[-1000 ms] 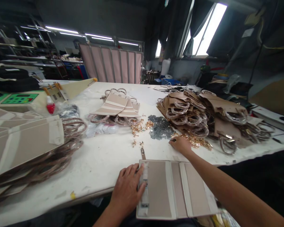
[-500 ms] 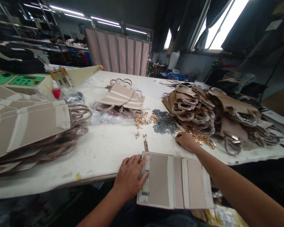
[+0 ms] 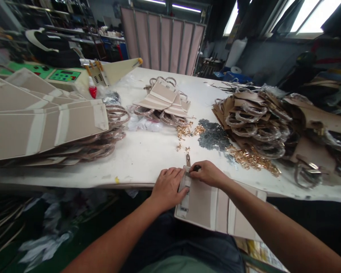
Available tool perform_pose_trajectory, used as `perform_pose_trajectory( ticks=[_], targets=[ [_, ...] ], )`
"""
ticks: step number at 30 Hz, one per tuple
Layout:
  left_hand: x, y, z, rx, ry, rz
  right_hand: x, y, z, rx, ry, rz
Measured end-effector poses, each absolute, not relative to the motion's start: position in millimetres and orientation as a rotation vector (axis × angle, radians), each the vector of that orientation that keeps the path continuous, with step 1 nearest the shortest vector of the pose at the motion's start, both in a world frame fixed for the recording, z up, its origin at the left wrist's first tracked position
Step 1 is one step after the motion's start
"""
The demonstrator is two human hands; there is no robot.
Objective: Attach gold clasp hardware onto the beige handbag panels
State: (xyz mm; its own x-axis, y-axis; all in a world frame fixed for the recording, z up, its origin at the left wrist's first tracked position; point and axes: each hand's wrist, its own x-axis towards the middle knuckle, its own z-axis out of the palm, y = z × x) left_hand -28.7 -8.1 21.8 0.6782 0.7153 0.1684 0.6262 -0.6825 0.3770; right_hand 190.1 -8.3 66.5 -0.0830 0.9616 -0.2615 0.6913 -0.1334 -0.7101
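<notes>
A beige panel with white stripes lies over the table's near edge and my lap. My left hand presses flat on its left end, fingers on a pale strip. At the panel's top left corner my right hand pinches a small dark piece I cannot make out. A small strap tab lies on the table just beyond my fingers. Gold metal fittings and a heap of small dark parts lie further out.
Stacked beige panels with ring handles fill the left. A brown stack with wrapped handles sits right. A smaller beige pile is mid-table. A machine with a green control panel stands at the back left, near a red-capped bottle.
My right hand has drawn back from the gold fittings to the panel's top left corner, now pinching something small. The view has tipped downward and the panel sits lower on my lap.
</notes>
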Motion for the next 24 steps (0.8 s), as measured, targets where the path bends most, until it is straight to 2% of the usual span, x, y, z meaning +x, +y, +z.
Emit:
perform_pose_trajectory(
  ticks=[16, 24],
  targets=[
    [-19.3, 1.2, 33.0, 2.460, 1.150, 0.469, 188.4, -14.4, 56.2, -2.090, -1.908, 0.710],
    [3.3, 45.3, 55.7, 2.316, 1.214, 0.049, 182.5, -21.3, 53.2, -2.141, -1.869, 0.548]
  ],
)
